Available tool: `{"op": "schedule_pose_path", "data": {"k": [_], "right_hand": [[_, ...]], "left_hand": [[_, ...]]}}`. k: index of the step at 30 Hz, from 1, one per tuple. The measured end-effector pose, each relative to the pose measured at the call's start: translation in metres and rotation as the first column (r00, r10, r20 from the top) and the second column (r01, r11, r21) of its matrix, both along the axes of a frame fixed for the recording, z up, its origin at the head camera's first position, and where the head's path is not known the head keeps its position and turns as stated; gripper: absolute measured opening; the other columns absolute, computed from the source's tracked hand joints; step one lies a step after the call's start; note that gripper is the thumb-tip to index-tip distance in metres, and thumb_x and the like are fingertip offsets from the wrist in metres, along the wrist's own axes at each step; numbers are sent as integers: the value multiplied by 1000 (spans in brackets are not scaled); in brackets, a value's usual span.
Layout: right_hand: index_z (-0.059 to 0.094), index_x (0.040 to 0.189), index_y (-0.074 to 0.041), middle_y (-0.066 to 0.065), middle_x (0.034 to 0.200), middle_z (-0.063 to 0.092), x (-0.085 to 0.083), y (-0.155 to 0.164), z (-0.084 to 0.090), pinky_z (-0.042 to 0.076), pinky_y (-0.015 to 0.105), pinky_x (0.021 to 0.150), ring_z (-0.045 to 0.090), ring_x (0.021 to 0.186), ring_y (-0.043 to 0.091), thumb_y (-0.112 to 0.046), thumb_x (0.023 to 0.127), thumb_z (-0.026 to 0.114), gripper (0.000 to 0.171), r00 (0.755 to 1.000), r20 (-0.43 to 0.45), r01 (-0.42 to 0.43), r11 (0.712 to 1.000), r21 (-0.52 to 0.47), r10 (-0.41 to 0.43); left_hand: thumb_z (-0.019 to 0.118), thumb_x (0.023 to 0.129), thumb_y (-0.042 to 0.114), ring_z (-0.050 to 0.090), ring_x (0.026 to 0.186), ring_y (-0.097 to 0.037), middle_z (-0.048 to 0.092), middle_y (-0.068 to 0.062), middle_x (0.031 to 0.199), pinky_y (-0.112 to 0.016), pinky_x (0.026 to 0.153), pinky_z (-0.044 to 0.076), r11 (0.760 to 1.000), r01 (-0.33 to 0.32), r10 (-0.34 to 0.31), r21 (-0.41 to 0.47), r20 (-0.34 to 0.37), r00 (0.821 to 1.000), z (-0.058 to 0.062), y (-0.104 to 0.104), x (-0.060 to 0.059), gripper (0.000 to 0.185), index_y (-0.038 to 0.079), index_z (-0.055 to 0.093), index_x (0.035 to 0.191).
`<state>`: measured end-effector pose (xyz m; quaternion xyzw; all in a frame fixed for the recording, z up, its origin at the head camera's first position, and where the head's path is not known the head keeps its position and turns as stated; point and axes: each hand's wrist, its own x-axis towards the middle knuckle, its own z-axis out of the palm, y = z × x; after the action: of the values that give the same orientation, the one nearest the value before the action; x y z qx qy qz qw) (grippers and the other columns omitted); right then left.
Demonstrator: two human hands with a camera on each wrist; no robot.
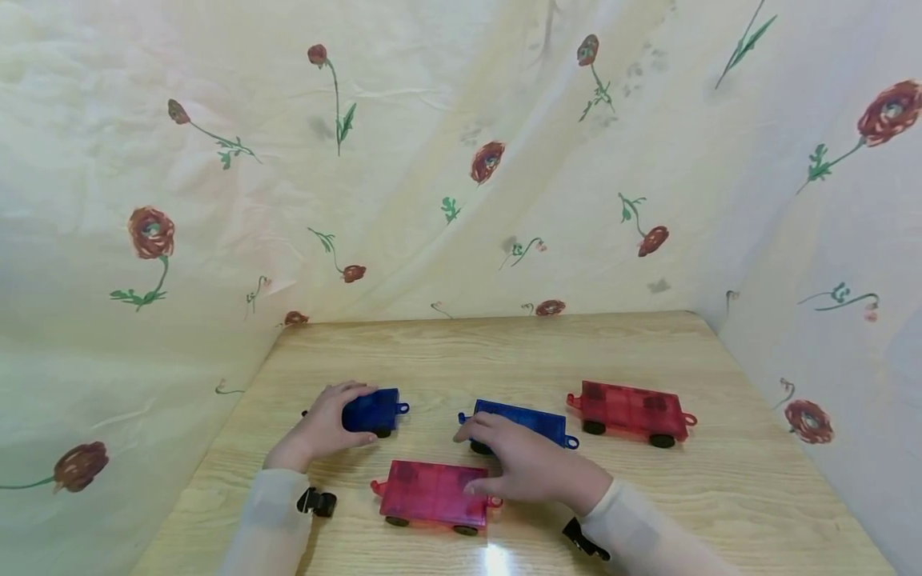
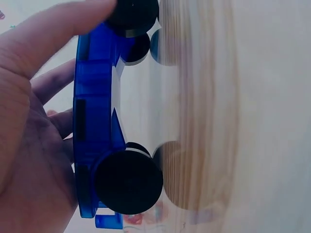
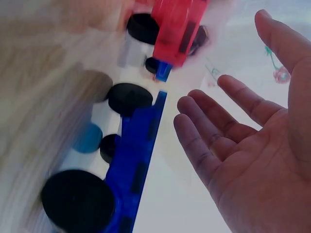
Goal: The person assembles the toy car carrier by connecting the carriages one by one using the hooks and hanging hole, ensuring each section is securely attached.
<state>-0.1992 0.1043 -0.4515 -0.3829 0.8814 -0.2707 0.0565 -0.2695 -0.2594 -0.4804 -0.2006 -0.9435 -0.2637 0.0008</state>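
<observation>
I can see the left hand (image 1: 326,426) gripping the left blue toy wagon (image 1: 374,410) on the worktop (image 1: 490,352). The right hand (image 1: 529,466), fingers spread and holding nothing, is near the middle blue wagon (image 1: 536,419); two red wagons (image 1: 634,410) stand nearby.

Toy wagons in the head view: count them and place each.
4: a blue wagon gripped by the left hand, a second blue wagon partly behind the right hand, a red wagon farthest right, and a pinkish-red wagon nearest the camera.
</observation>
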Motion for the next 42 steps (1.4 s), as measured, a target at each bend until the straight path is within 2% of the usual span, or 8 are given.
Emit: {"op": "schedule_pose_path", "data": {"k": [4,9,13,17,20,25,33,42], "right_hand": [[55,120,-31,-14,127,47,4,-7,-2,48,29,82,53,102,11,-52,84,70,45,999,10,-45,999,1,45],[59,109,-28,-10,128,49,9,-11,-6,47,26,81,50,104,8,-52,82,72,39,997,-20,-76,997,0,76],[59,110,-26,-11,122,51,11,-14,-9,46,24,79,51,105,9,-58,79,72,46,993,-55,-102,995,2,102],[60,108,-27,-14,114,52,13,-15,-11,46,23,77,52,100,9,-63,76,71,50,993,-52,-109,994,26,110],[60,103,-28,-15,104,50,13,-17,-12,45,22,74,49,86,6,-64,74,72,48,992,-46,-118,992,52,120],[56,97,-30,-16,97,47,13,-18,-15,43,21,70,46,81,4,-65,69,76,49,988,-91,-121,990,75,127],[55,96,-31,-16,94,46,12,-20,-19,43,21,68,45,79,4,-63,67,78,49,983,-135,-117,989,86,128],[57,95,-30,-16,95,48,11,-21,-20,43,21,68,46,79,4,-60,69,78,44,979,-171,-96,992,82,109]], "left_hand": [[85,73,34,32,134,-41,44,-12,143,-64,108,15,1000,11,-11,6,-15,1000,-1,-1,1,77,20,51,141],[83,76,33,34,133,-37,47,-5,140,-62,109,16,1000,-5,5,-3,-10,1000,-3,-3,2,75,22,50,142],[82,76,35,30,136,-38,45,-5,141,-63,109,16,1000,-12,12,1,6,1000,-4,-4,2,75,25,49,143],[82,75,37,27,137,-40,44,-6,142,-64,108,16,1000,-21,21,11,6,1000,-6,-5,2,76,27,49,143],[82,75,38,31,135,-39,46,-5,140,-63,109,15,1000,-14,14,16,-17,1000,-9,-5,2,76,26,49,143],[81,75,41,34,134,-35,47,-3,139,-60,111,13,1000,-21,21,-3,-51,998,-14,-7,0,77,27,48,143],[80,75,41,35,134,-34,46,-3,140,-57,113,10,1000,-29,30,3,-51,998,-15,-9,2,77,28,48,143],[80,76,39,34,135,-33,46,-2,141,-57,112,11,998,-27,30,56,-53,998,-16,-12,6,73,28,50,142]]}}
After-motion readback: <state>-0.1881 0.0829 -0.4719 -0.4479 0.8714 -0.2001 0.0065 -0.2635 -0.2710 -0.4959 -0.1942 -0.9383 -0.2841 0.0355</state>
